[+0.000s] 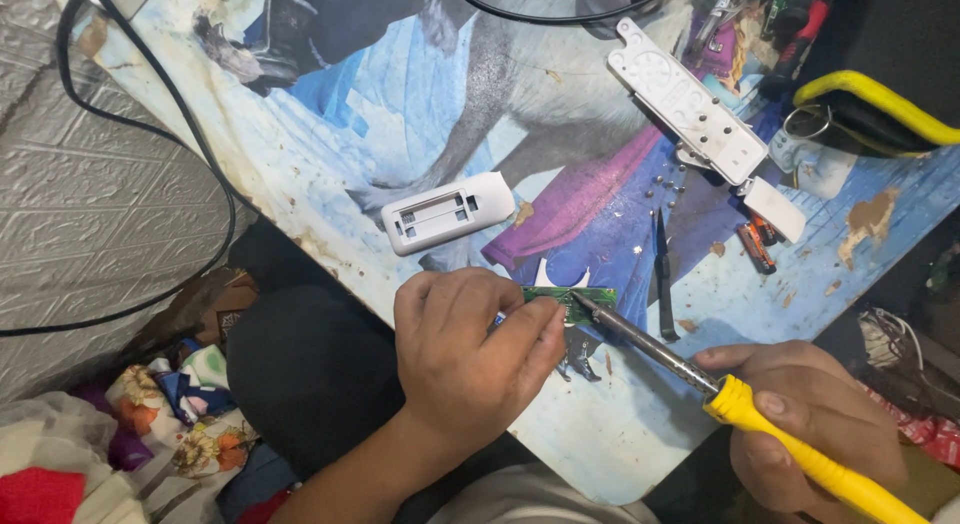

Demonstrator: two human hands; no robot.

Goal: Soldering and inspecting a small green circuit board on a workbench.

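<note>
My left hand (470, 359) pinches a small green circuit board (570, 299) at its left end, just above the table's near edge. In my right hand (810, 424) is a soldering iron with a yellow handle (800, 454); its metal shaft (640, 339) slants up to the left and the tip rests on the board. A white plastic remote shell (447, 212) lies open side up a little beyond my left hand.
A white keypad housing (685, 99) lies at the back right beside small batteries (757, 246), a white cover piece (775, 208) and loose screws. Black tweezers (663, 269) lie right of the board. A black cable (190, 134) runs down the left. The picture-printed tabletop (330, 134) is worn.
</note>
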